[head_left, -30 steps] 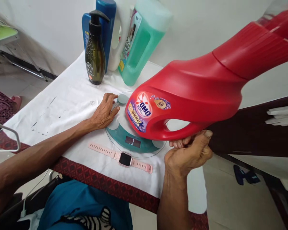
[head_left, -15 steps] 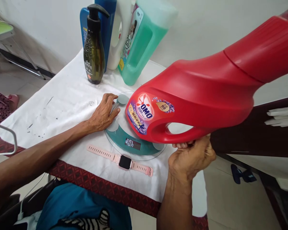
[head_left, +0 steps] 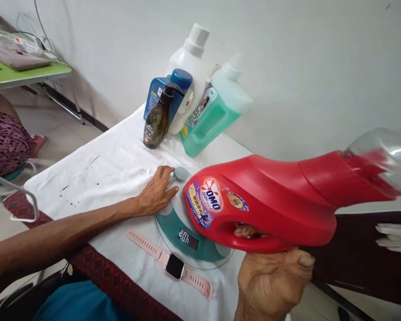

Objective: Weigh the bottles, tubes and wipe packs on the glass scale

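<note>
My right hand (head_left: 270, 281) is closed around the handle of a large red OMO detergent bottle (head_left: 274, 191). Its fingertips show through the handle opening. The bottle leans to the right, its base over a round glass scale (head_left: 167, 223); whether the base rests on the glass, I cannot tell. My left hand (head_left: 158, 191) lies at the scale's left edge, thumb and fingers apart, touching the rim. Digits glow on the scale's display (head_left: 188, 239). In front of the scale lies a pink smartwatch (head_left: 174, 266), its strap stretched out flat.
Behind the scale stand a dark pump bottle (head_left: 157, 120), a blue bottle (head_left: 152, 96), a white jug (head_left: 183, 60) and a green liquid bottle (head_left: 207, 127). They share a white-covered table (head_left: 96, 178) against the wall. A person's patterned clothing (head_left: 6, 140) shows at left, near a green table (head_left: 58, 70).
The view has tilted upward, bringing the bottle tops into sight. My right hand's fingers now reach through the handle opening, and its thumb sticks out. My left hand stays at the scale.
</note>
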Available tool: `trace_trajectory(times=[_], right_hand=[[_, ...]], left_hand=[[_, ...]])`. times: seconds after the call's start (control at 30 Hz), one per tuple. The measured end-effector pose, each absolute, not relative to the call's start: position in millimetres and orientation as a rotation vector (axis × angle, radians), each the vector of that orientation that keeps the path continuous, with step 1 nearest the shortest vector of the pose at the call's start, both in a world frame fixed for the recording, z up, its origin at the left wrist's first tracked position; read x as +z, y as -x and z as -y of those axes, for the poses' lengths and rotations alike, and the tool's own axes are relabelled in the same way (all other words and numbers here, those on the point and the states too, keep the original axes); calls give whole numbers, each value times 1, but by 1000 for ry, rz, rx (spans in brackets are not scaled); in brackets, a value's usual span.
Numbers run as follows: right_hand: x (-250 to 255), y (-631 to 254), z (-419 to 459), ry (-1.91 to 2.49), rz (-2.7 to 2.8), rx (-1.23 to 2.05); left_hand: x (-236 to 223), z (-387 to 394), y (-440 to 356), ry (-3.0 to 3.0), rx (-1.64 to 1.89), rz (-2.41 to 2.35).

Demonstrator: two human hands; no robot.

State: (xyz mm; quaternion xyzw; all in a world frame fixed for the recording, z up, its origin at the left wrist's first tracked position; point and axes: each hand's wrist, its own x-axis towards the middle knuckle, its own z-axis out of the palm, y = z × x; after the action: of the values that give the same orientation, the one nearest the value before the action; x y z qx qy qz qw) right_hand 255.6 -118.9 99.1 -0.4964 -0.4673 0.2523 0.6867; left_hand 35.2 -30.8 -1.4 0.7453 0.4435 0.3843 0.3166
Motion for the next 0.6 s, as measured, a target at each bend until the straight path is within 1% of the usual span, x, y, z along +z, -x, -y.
trace_trajectory(times=[0.13,0.27,0.4,0.6], right_hand=[[115,-249,117,1194,996,560],[115,-246,108,1206,951,538],[120,-237,94,1214,885,455],[159,-205,64,1147,1056,544]], left_hand=[[-2,40,-38,-1975,985,-1226],[-7,43,-43,-2017,979,-1264],[-16,42,-45,-2064,1060,-1264],[-24,31,-42,-2176,1165,-1240]])
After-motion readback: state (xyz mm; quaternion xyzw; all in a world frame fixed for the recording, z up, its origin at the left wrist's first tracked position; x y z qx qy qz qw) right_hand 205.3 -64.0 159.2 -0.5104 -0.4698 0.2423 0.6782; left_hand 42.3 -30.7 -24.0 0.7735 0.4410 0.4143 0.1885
